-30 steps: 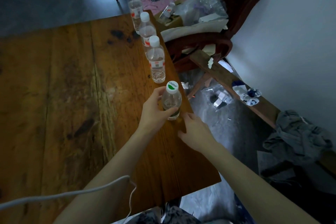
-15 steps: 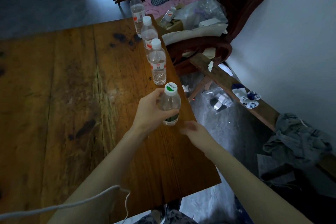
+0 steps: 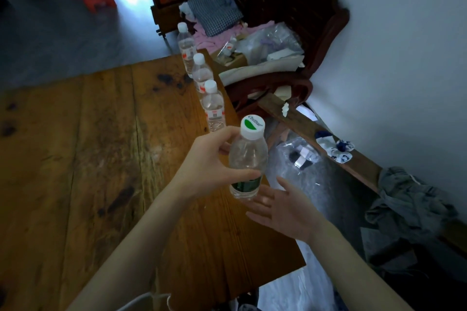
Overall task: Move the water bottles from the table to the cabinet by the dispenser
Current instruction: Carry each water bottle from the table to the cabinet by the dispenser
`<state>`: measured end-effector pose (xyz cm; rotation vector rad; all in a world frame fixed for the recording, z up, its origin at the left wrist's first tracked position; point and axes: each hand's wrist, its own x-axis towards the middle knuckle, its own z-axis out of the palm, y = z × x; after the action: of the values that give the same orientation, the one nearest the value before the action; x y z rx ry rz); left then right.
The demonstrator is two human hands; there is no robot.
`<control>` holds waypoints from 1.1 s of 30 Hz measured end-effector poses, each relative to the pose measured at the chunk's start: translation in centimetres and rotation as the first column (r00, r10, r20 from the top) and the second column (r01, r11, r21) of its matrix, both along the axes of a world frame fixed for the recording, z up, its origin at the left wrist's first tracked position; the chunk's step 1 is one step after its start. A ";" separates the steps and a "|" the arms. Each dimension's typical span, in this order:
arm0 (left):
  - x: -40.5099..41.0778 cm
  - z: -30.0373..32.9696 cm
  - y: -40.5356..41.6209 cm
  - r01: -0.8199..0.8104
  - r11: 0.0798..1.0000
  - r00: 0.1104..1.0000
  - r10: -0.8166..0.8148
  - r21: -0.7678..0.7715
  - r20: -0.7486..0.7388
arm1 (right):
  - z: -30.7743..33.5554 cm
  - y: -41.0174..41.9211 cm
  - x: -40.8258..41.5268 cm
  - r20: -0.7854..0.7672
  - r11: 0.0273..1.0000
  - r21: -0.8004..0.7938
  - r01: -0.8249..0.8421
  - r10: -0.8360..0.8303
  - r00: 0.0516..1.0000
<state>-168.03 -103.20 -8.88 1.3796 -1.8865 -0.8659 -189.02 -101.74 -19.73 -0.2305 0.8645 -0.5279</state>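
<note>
Three bottles (image 3: 213, 108) line the table (image 3: 101, 159); left hand (image 3: 204, 166) holds a fourth (image 3: 247, 159).

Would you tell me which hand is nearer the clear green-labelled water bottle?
Left. The left hand grips the clear green-labelled water bottle; the right hand is open just beneath it.

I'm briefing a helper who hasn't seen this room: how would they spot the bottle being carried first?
Find the wooden table and its right edge, where three red-labelled bottles stand in a row. Nearer than these, the left hand holds the green-label bottle: only it has green on its white cap.
</note>
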 end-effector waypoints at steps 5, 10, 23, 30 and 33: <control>-2.2 0.8 0.5 0.160 0.987 0.986 -0.159 -0.024 0.041 | 1.3 2.1 -1.7 -0.020 0.990 0.021 0.139 -0.139 0.990; -4.7 1.7 1.2 0.333 0.942 0.943 -0.331 -0.050 0.033 | 2.2 6.5 -3.8 -0.045 0.928 0.021 0.372 -0.371 0.928; -14.9 2.7 11.9 0.864 0.480 0.483 -0.875 -0.154 -0.015 | 4.4 28.1 -5.3 -0.156 0.429 -0.029 0.903 -0.894 0.420; -20.4 4.3 24.4 0.982 0.076 0.071 -0.997 -0.175 -0.034 | 6.6 43.8 -2.3 -0.204 0.029 -0.078 0.997 -0.979 0.013; -21.3 4.6 31.2 0.984 -0.091 -0.097 -0.995 -0.155 -0.034 | 7.3 50.8 0.1 -0.194 -0.120 -0.103 0.987 -0.971 -0.138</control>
<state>-189.30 -72.05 -4.25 -0.6512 -2.6295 -1.4201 -188.89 -50.96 -12.47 0.6355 1.1765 -2.0447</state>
